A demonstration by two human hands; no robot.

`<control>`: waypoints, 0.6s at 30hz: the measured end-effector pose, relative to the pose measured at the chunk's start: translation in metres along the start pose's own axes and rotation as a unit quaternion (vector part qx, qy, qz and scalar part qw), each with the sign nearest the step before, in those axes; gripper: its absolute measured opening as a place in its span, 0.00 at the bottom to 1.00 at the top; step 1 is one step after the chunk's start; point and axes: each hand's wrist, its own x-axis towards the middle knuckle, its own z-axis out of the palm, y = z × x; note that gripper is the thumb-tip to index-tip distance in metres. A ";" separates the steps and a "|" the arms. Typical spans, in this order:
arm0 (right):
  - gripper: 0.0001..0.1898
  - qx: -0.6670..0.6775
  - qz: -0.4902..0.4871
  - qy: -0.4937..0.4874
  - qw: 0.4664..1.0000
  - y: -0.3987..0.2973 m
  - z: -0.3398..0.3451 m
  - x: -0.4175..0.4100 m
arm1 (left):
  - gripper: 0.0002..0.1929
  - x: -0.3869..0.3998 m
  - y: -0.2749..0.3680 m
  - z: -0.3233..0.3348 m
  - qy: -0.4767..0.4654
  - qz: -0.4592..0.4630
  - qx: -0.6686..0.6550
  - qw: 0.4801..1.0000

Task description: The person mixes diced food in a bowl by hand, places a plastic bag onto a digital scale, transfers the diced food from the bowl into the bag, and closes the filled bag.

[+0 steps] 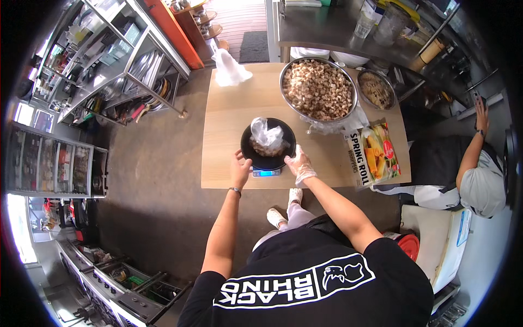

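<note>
A black bowl sits over a small digital scale near the table's front edge. Inside it, a clear plastic bag rests with its loose top bunched upward, over diced food. My left hand, bare, grips the bowl's left rim with the thumb toward me. On the opposite side my right hand, in a clear disposable glove, holds the rim. The scale is mostly hidden under the bowl; its lit display shows at the front.
A large steel bowl heaped with diced food stands behind right, beside a smaller bowl. A packet picturing spring rolls lies at the table's right. White plastic bag stands at back left. A co-worker is at right.
</note>
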 end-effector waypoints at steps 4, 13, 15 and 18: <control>0.32 0.028 -0.014 0.000 1.000 -0.002 0.004 0.000 | 0.27 -0.005 -0.002 0.000 0.019 -0.006 -0.059 0.998; 0.33 0.032 -0.034 -0.002 0.999 0.010 0.014 -0.001 | 0.28 -0.013 0.002 -0.005 0.033 0.000 -0.082 0.996; 0.32 0.013 -0.001 -0.029 0.999 0.008 0.009 -0.004 | 0.28 -0.011 0.003 -0.010 0.036 -0.006 -0.002 0.999; 0.26 -0.002 -0.082 0.019 0.996 0.026 0.001 -0.006 | 0.29 -0.008 -0.019 -0.025 0.059 -0.035 0.018 0.998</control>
